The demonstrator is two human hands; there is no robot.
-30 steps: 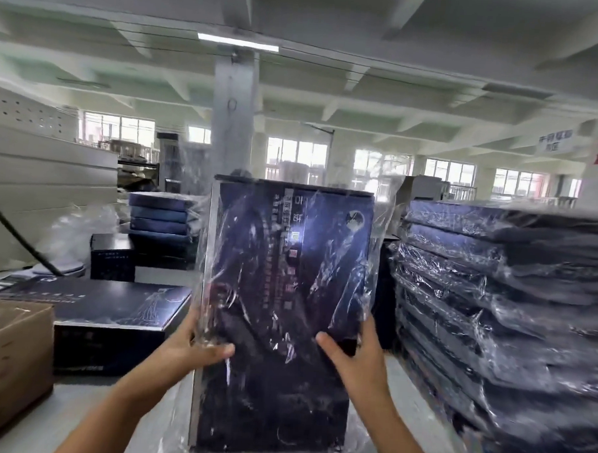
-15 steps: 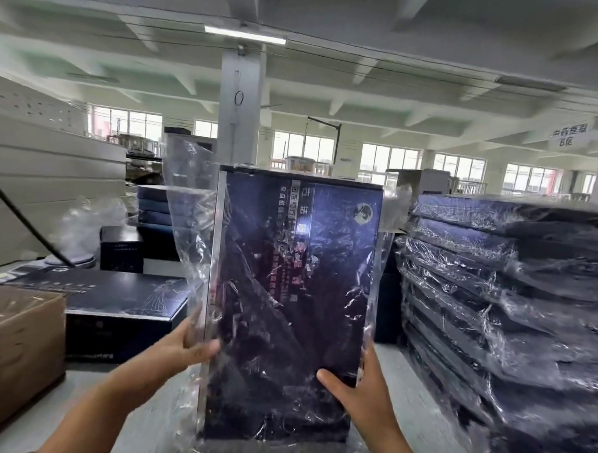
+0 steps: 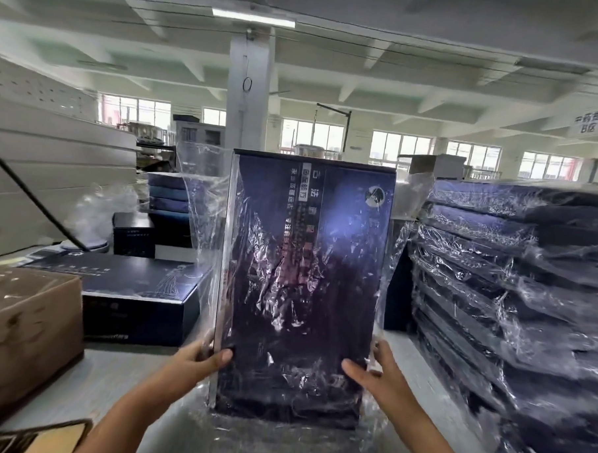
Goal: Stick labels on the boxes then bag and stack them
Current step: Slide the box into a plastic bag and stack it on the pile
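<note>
the left grip (image 3: 199, 359) and right grip (image 3: 380, 375) both clasp the upright dark box (image 3: 305, 278), sheathed in a clear bag (image 3: 202, 201).

A box (image 3: 305, 278) stands upright on the surface (image 3: 119, 383) inside a bag (image 3: 202, 201). The left hand (image 3: 196, 358) grips the box's lower left edge, the right hand (image 3: 380, 373) its lower right edge. Right of the box sits a stack of bagged boxes (image 3: 514, 287). Left of it lies a flat box (image 3: 130, 287), with a carton (image 3: 22, 327) farther left. Behind the box, to its left, stand a small box (image 3: 134, 234) and a second stack (image 3: 169, 193); a pillar (image 3: 248, 97) rises well behind it.
</note>
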